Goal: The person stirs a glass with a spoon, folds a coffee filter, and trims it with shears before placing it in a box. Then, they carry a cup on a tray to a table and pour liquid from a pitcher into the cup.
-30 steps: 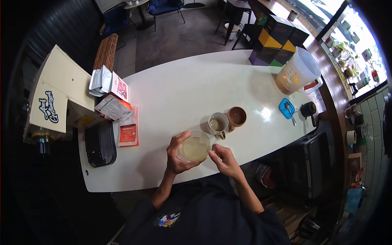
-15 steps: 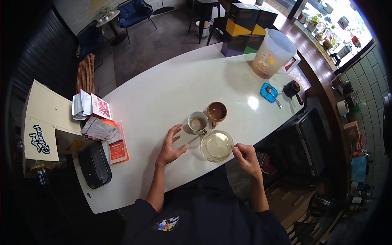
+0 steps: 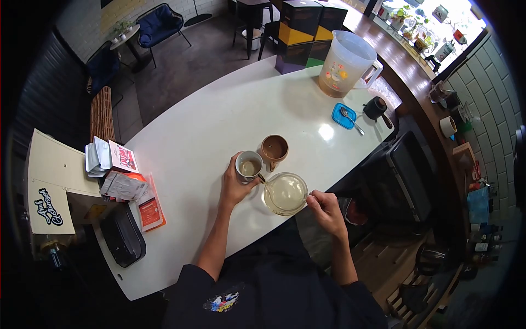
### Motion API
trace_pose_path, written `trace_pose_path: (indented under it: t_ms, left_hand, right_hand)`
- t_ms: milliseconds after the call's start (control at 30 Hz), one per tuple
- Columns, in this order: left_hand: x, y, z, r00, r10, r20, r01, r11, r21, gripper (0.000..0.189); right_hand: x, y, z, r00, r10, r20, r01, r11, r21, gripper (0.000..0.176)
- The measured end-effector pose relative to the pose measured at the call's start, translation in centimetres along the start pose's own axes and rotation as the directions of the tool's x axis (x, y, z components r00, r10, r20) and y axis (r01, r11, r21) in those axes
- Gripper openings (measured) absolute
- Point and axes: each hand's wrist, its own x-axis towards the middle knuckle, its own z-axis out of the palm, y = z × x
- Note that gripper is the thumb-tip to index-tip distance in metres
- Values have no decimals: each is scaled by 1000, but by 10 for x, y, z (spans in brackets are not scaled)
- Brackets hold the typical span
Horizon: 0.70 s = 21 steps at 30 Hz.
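Observation:
My left hand [image 3: 235, 185] is wrapped round a white cup [image 3: 249, 166], thumb on the near side and fingers along its left wall. A little pale liquid shows in the bottom of that cup. My right hand [image 3: 327, 210] grips the handle of a round glass jug [image 3: 286, 193] with pale yellowish liquid inside. The jug is just right of and nearer to me than the white cup, its rim close to the cup's handle. A brown mug [image 3: 274, 148] stands behind the two, right beside the white cup, its handle pointing towards me.
On the white table [image 3: 197, 131], a large plastic pitcher [image 3: 348, 64] stands at the far right, near a blue tray [image 3: 343, 116] with a spoon and a small dark pot [image 3: 375, 108]. Coffee bags [image 3: 125, 185] and a cream-coloured machine [image 3: 49, 192] are at left. Dark boxes [image 3: 299, 35] stand behind.
My left hand, open beside the white cup before, has closed round it. My right hand keeps hold of the glass jug. The whole view has shifted slightly.

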Motion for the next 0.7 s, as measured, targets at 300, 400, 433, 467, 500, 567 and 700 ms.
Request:
trace_pose_path:
  t_ms: [300,400,433,467,500,567,700]
  left_hand:
    - [-13,-12,-37,1000,-28,-1,28,997,-67,81]
    - [-17,-2,-56,998,-58,33,60,994,-93,79]
    - [-18,0,-61,998,-55,42,58,996,-74,78]
    - [-19,0,-66,997,-52,52,55,997,-54,77]
    - [-21,-3,-70,993,-89,80,95,993,-70,82]
    - [-24,-7,-79,990,-107,94,113,992,-63,84]
    - [-38,4,-95,991,-125,52,130,986,-102,88]
  right_hand:
    - [5,5,-6,1000,1,-24,0,1000,4,36]
    - [11,1,0,1000,-21,-17,21,1000,14,36]
    - [12,2,0,1000,-22,-13,22,1000,16,36]
    - [14,3,0,1000,-30,-4,31,999,15,36]
    - [15,3,1,999,-38,4,38,999,14,36]
    - [15,3,-4,1000,-16,4,16,1000,12,37]
    - [21,4,-13,1000,11,-15,-11,1000,7,38]
